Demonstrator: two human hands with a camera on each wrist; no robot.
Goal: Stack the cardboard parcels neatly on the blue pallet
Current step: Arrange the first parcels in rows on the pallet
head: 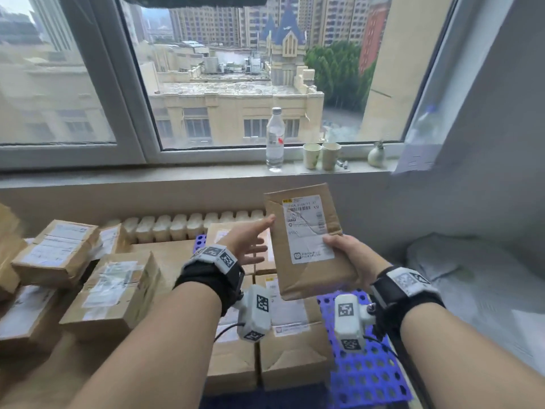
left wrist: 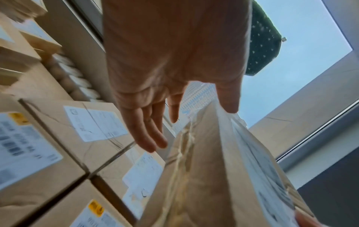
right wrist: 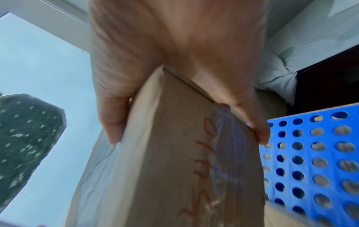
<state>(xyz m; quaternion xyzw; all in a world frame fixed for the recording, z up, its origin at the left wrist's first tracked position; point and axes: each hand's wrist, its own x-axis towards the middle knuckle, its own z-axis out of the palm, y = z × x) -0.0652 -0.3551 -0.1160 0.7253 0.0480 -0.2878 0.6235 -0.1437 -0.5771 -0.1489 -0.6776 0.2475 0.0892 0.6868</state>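
My right hand (head: 339,249) grips a flat cardboard parcel (head: 306,240) with a white label, held upright and slightly tilted above the blue pallet (head: 365,373). In the right wrist view the thumb lies on the label face and the fingers (right wrist: 256,130) wrap the back of the parcel (right wrist: 174,169). My left hand (head: 267,236) is open with straight fingers just left of the parcel. Its thumb tip reaches the parcel's left edge (left wrist: 213,176). Several parcels (head: 283,349) lie flat on the pallet below my hands.
A loose pile of parcels (head: 112,290) sits to the left, off the pallet. Bare perforated pallet surface (right wrist: 310,153) shows at the right. On the windowsill behind stand a water bottle (head: 275,140) and two paper cups (head: 321,156). A radiator runs under the sill.
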